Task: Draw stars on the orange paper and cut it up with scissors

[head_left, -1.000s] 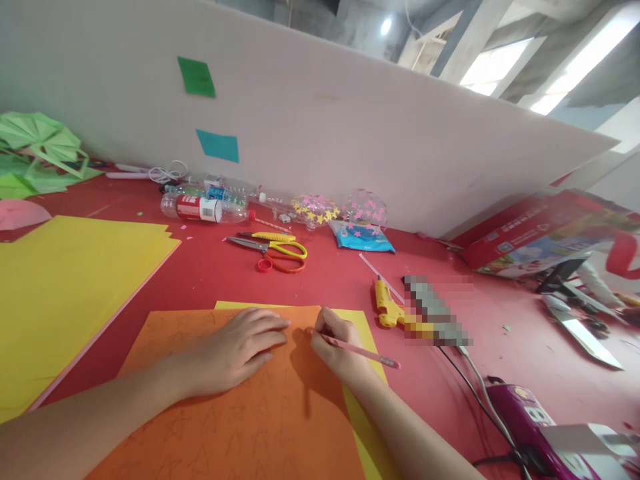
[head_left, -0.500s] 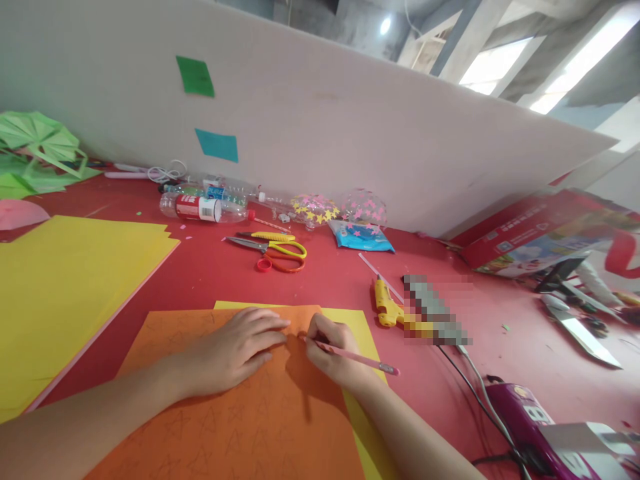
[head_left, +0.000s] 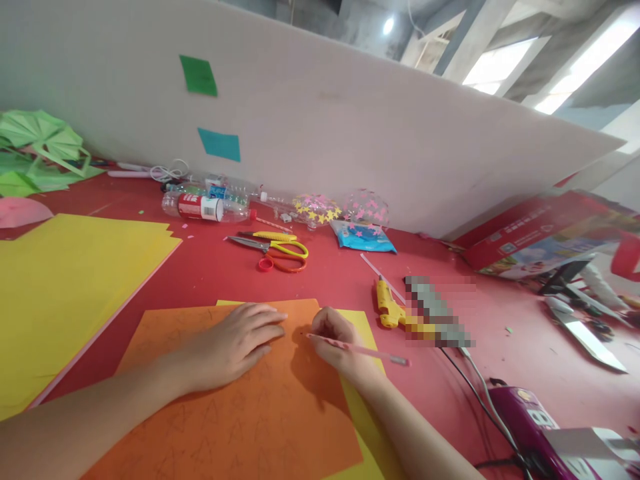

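An orange paper sheet [head_left: 260, 413] with several pencilled stars lies on the red table in front of me, over a yellow sheet [head_left: 365, 427]. My left hand [head_left: 235, 343] rests flat on the orange sheet with fingers stretched out. My right hand [head_left: 340, 343] is closed around a pink pencil [head_left: 365, 349], its tip touching the orange sheet near the top edge, just right of my left fingertips.
Yellow scissors [head_left: 273, 247] and red scissors lie beyond the sheets. A yellow glue gun [head_left: 387, 305], plastic bottles [head_left: 203, 207], star decorations [head_left: 315, 208] and a white board [head_left: 350, 127] stand behind. Large yellow sheets [head_left: 65, 280] lie left. A purple power strip [head_left: 530, 420] sits right.
My right hand has shifted the pencil tip slightly left and back across the orange sheet's top edge. The left hand stays flat in place.
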`<state>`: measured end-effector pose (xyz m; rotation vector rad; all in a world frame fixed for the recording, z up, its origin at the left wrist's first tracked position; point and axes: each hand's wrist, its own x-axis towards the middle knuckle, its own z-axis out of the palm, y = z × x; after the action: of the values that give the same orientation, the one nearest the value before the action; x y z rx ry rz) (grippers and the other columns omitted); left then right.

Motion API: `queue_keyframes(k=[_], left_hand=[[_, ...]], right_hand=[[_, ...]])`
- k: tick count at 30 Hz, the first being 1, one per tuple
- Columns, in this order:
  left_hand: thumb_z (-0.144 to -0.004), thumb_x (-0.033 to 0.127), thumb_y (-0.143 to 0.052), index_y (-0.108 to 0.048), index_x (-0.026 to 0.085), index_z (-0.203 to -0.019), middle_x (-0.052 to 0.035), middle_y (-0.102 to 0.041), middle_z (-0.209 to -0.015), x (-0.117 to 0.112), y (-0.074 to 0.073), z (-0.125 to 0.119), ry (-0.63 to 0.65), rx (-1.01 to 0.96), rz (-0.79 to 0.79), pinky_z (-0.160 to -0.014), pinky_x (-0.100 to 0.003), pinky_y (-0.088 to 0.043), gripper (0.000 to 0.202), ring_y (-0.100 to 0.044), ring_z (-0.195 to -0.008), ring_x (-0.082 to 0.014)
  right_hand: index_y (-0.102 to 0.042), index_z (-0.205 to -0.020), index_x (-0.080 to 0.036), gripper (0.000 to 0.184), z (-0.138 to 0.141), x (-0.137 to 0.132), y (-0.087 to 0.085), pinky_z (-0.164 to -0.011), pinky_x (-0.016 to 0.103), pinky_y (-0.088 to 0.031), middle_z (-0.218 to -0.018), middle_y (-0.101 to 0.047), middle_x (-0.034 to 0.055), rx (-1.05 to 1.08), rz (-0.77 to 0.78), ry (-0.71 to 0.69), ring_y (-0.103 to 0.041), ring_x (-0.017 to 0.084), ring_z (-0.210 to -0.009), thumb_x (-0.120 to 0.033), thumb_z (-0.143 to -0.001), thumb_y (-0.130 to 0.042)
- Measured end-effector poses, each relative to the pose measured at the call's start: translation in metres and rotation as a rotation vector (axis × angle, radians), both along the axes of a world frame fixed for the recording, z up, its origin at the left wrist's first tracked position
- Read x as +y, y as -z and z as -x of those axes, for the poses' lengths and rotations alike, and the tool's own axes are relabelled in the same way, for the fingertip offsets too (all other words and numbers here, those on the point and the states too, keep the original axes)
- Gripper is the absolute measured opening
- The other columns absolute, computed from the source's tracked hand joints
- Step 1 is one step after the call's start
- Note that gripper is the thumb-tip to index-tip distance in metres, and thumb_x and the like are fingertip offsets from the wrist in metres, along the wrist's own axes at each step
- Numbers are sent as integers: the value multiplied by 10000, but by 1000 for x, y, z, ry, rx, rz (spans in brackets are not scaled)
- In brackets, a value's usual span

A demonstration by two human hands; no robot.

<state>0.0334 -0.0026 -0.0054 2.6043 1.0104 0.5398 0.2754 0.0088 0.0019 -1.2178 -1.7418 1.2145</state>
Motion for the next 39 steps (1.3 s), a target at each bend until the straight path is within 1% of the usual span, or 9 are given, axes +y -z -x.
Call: queue_keyframes(k=[3, 7, 14, 18, 22, 27, 33, 39], left_hand=[[-995, 212, -413, -541, 276, -1288, -66, -517, -1379, -1, 2, 0, -1, -16, -8, -1030, -468, -405, 326, -444, -1271, -262], [-1000, 208, -400, -540, 275, -1291, -69, -518, -1371, -1, 2, -1, 9, -22, -17, -1031, -469, -403, 329, -442, -1269, -261], [-999, 206, -405, -532, 281, -1296, -67, -511, -1369, 1, 4, 0, 16, -21, -18, -1036, -465, -395, 332, -440, -1267, -260], [-1000, 205, -405, -538, 283, -1294, -65, -508, -1374, 0, 4, 0, 10, -12, -6, -1032, -463, -401, 332, -438, -1269, -262], [-995, 205, -408, -543, 293, -1289, -58, -521, -1362, 0, 2, -1, 7, -32, -9, -1032, -458, -403, 335, -454, -1256, -256], [-1000, 225, -406, -552, 293, -1287, -58, -521, -1363, 0, 2, -1, 4, -33, -10, -1032, -451, -404, 329, -450, -1261, -254], [-1000, 220, -403, -553, 287, -1284, -61, -526, -1355, 0, 2, -1, 6, -29, -12, -1035, -453, -401, 328, -451, -1257, -253], [-995, 210, -403, -549, 288, -1285, -60, -523, -1361, 0, 2, -1, 7, -27, -5, -1036, -463, -398, 333, -447, -1259, -258]], right_hand=[[-455, -667, -200, 61, 0, 1, 2, -479, 207, -262, -589, -436, -53, -23, -14, -34, -366, 93, -523, -148, -652, -484], [-427, -629, -202, 80, 1, 1, 3, -476, 209, -249, -561, -427, -56, -62, -44, -43, -345, 92, -517, -152, -661, -480], [-438, -620, -201, 72, 2, 1, 4, -468, 211, -241, -557, -444, -55, -65, -37, -47, -330, 90, -502, -148, -649, -477], [-430, -631, -205, 75, 3, 1, 3, -474, 210, -255, -559, -438, -56, -57, -21, -55, -352, 95, -509, -153, -652, -479], [-412, -629, -210, 89, 4, 1, 2, -481, 214, -265, -564, -436, -54, -79, -69, -24, -361, 102, -517, -169, -665, -481], [-411, -622, -209, 82, 5, 3, 5, -483, 215, -256, -575, -452, -48, -116, -126, 21, -370, 105, -524, -174, -669, -469], [-369, -602, -216, 107, 8, 2, 2, -479, 218, -239, -554, -405, -54, -145, -136, 66, -337, 105, -517, -188, -661, -453], [-369, -604, -218, 93, 7, 2, 2, -477, 224, -232, -554, -394, -55, -146, -139, 61, -326, 105, -517, -189, -653, -442]])
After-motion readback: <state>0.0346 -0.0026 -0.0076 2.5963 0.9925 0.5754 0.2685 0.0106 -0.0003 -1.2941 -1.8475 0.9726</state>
